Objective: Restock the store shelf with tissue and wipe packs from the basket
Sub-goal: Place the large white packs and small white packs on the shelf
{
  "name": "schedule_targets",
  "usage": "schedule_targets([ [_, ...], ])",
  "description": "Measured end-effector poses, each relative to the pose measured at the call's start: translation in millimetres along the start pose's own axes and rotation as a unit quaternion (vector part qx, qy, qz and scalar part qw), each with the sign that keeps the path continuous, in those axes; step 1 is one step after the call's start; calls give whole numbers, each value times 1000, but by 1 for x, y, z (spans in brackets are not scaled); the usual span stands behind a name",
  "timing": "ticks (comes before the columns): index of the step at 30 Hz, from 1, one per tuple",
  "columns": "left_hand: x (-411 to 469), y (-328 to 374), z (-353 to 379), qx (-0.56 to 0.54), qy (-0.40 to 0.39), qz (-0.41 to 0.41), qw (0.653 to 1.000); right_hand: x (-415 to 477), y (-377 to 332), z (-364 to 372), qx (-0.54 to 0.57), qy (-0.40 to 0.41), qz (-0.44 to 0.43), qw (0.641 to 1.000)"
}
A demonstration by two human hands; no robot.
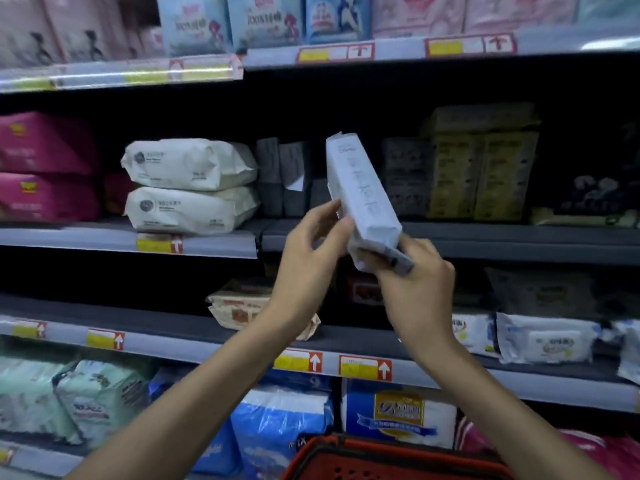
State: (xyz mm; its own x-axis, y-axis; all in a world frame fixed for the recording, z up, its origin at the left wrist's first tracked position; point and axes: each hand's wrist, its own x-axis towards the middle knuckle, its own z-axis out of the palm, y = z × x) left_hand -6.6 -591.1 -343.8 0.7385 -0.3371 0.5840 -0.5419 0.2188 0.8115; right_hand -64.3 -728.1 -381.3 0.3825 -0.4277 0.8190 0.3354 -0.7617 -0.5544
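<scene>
The step in hand is judged to be placing one pack into the middle shelf [485, 237] row. At far left of that shelf lie two magenta packs [41, 168], stacked; just beside them stand two cream wipe packs [190, 185], also stacked flat, with a price tag [159, 243] on the rail below. Next comes a row of dark grey packs [284, 174] set on edge, deep in shadow; this row appears to match the item held, so it is the likely destination. The left hand [308, 251] is partly closed, fingertips pressed against the lower left edge of the pale grey pack [360, 188], steadying rather than carrying it. The pack is held tilted, top end leaning left, in front of the shelf and above its front lip, touching nothing on the shelf. The right hand [412, 282] is closed around the pack's bottom end and bears the weight. To finish well: bring the pack upright, align its narrow face with the standing row, clear the lip, then slide it back until it meets its neighbours. The soft wrapper may buckle if squeezed hard; keep the grip light. To the right stand olive-yellow packs [485, 174]; avoid knocking them. The red basket [346, 455] sits at bottom centre; its contents cannot be seen.
</scene>
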Motion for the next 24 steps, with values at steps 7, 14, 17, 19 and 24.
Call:
schedule_targets([
  [7, 66, -25, -20, 134, -4, 9, 991, 72, 5, 75, 9, 12, 21, 1000],
  [14, 151, -37, -36, 138, 31, -9, 990, 160, -13, 146, -48, -6, 94, 994],
  [17, 160, -39, -35, 148, 18, -53, 987, 172, -11, 158, -130, -54, 135, 981],
  [19, 160, -44, -34, 148, 17, -66, 987, 171, -9, 157, -140, -71, 137, 978],
  [24, 158, -49, -35, 148, 13, -86, 985, 158, -14, 141, -132, -125, 140, 973],
])
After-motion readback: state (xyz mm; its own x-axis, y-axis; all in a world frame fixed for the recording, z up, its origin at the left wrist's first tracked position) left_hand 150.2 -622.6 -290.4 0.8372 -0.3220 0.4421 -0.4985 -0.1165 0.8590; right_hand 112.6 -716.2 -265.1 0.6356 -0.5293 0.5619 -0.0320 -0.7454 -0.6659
